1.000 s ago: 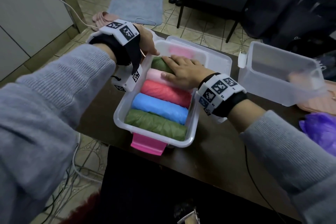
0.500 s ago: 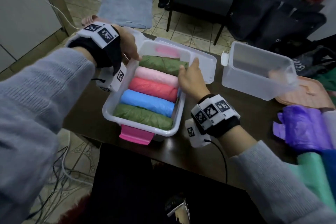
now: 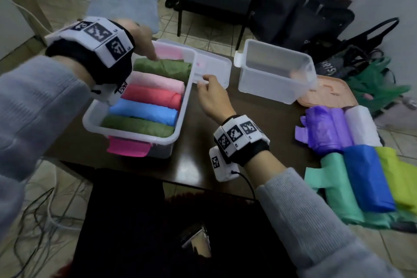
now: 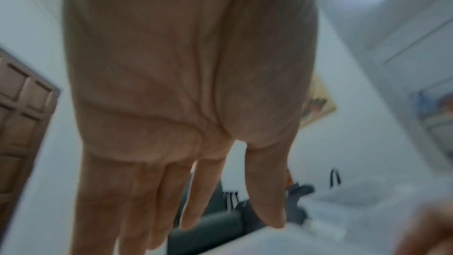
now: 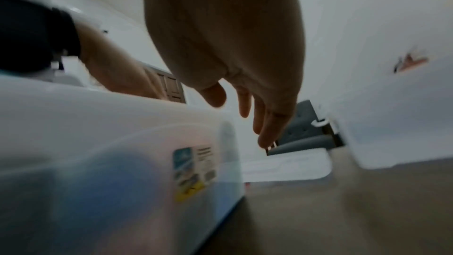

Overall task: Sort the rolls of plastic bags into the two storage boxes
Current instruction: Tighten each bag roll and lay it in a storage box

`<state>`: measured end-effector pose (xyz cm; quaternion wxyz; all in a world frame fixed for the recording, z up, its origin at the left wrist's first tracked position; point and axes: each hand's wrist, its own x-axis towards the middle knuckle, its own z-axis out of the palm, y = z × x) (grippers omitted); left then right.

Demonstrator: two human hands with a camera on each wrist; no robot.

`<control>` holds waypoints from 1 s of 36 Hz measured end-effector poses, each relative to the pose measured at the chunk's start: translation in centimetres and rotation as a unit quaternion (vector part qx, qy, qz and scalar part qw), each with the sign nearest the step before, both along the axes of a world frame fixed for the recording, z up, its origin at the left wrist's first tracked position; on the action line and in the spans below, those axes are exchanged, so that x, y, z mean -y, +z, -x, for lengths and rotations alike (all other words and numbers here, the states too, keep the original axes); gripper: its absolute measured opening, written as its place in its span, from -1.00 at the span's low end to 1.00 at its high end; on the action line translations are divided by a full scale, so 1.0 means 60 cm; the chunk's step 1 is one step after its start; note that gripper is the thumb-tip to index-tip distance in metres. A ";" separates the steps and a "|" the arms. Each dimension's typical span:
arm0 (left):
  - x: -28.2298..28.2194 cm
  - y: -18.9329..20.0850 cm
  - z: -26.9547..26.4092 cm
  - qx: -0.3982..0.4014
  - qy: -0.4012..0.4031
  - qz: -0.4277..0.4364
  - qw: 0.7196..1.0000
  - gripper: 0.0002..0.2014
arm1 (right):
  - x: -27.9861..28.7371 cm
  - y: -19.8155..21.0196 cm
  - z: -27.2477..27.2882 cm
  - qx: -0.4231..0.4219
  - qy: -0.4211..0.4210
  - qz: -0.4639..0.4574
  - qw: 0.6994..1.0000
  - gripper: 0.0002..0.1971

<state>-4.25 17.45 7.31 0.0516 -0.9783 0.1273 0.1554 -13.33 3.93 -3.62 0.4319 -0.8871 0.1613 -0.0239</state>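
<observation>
My left hand [image 3: 140, 38] hangs over the far end of the clear plastic storage box with the pink latch [image 3: 180, 117], fingers straight and loose, holding nothing; one fingertip points down at the far olive-green roll of plastic bags [image 3: 163, 68], though I cannot tell whether it touches. From the left wrist camera the same hand [image 4: 186, 88] shows flat, fingers extended together. This box sits on the dark brown table [image 3: 198, 165] and holds five rolls side by side: the far green one, then a pale pink roll [image 3: 158, 84], a coral-red roll [image 3: 153, 99], a light blue roll [image 3: 144, 111] and a near olive-green roll [image 3: 137, 126]. My right hand [image 3: 212, 97] is just beside the box's right wall, fingers relaxed and spread, grasping nothing, with the fingertips near the translucent flat lid [image 3: 212, 67] lying behind the box. The right wrist view shows that hand [image 5: 232, 46] slack above the table, next to the box wall with its printed label [image 5: 193, 170]. To the right stands the second clear plastic storage box [image 3: 277, 92], with no rolls in it. Well apart, at the table's right edge, lie the unsorted rolls: a purple roll [image 3: 325, 126], a white roll [image 3: 363, 124], a mint-green roll [image 3: 334, 185], a deep blue roll [image 3: 365, 178] and a yellow-green roll [image 3: 399, 178]. A salmon-pink lid [image 3: 329, 90] lies behind the second box.
</observation>
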 end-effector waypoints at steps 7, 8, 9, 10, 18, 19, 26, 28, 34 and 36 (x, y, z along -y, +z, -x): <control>0.103 0.038 0.143 0.039 -0.123 0.196 0.972 -0.43 | 0.122 -0.004 0.088 0.012 -0.118 0.167 0.979 -0.61; 0.119 0.034 0.167 0.026 -0.138 0.224 0.964 -0.43 | 0.141 0.001 0.102 0.008 -0.139 0.179 0.974 -0.60; 0.135 0.026 0.189 0.008 -0.153 0.244 0.958 -0.43 | 0.159 0.006 0.116 0.002 -0.161 0.195 0.968 -0.60; 0.150 0.013 0.207 -0.010 -0.165 0.257 0.952 -0.42 | 0.177 0.013 0.130 -0.004 -0.184 0.211 0.960 -0.60; 0.225 -0.193 0.281 -0.127 -0.182 0.227 0.948 -0.34 | 0.296 0.050 0.257 -0.090 -0.333 0.301 0.889 -0.57; 0.225 -0.218 0.283 -0.126 -0.184 0.221 0.949 -0.34 | 0.306 0.050 0.270 -0.105 -0.353 0.296 0.881 -0.55; 0.198 -0.321 0.293 -0.074 -0.180 0.229 0.954 -0.35 | 0.352 0.019 0.328 -0.229 -0.422 0.215 0.851 -0.38; 0.188 -0.336 0.297 -0.058 -0.170 0.221 0.959 -0.33 | 0.355 0.010 0.331 -0.247 -0.426 0.197 0.848 -0.36; 0.178 -0.357 0.310 0.020 -0.179 0.214 0.960 -0.36 | 0.355 0.003 0.325 -0.268 -0.431 0.205 0.837 -0.34; 0.178 -0.360 0.311 0.031 -0.178 0.213 0.960 -0.36 | 0.356 0.004 0.322 -0.276 -0.433 0.208 0.833 -0.34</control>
